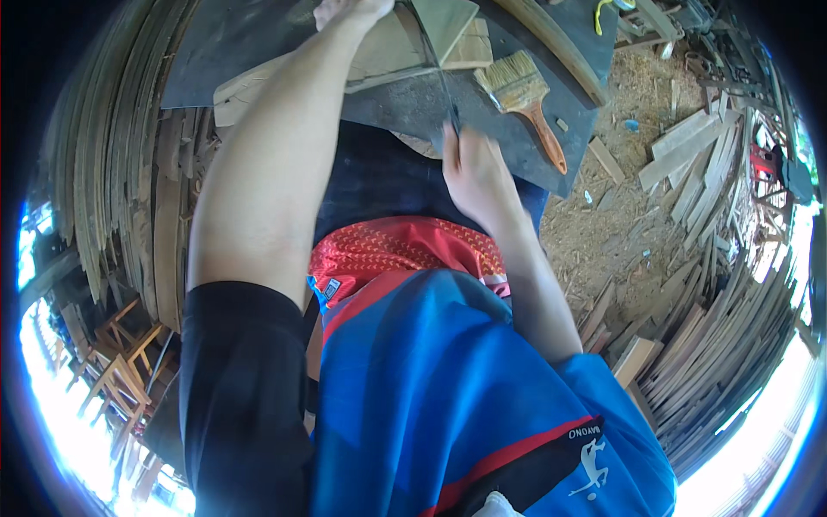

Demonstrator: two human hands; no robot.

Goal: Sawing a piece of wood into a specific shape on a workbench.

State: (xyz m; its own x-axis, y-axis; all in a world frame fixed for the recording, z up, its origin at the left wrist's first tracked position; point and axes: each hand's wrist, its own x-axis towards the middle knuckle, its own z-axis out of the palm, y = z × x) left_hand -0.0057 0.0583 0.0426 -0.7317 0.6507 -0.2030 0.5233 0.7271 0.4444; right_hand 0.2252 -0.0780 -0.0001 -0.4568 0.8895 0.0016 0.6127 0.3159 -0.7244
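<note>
At the top edge my left hand [351,12] rests at the pale wooden pieces; its fingers are mostly cut off by the frame. A cut wooden block [445,24] lies over a longer board [237,96] on the dark table [211,47]. My right hand [472,172], slightly blurred, grips the lower end of a thin dark blade-like tool [438,77], which runs up along the block. A wide paintbrush [538,121] with a wooden handle lies just right of the tool.
A curved wooden piece [560,47] and a small yellow item [603,15] lie on the table. Stacked planks [103,155] stand at left, near wooden chair frames [121,370]. Loose boards [689,146] and more planks [689,370] line the right, on a sawdust-strewn floor [603,233].
</note>
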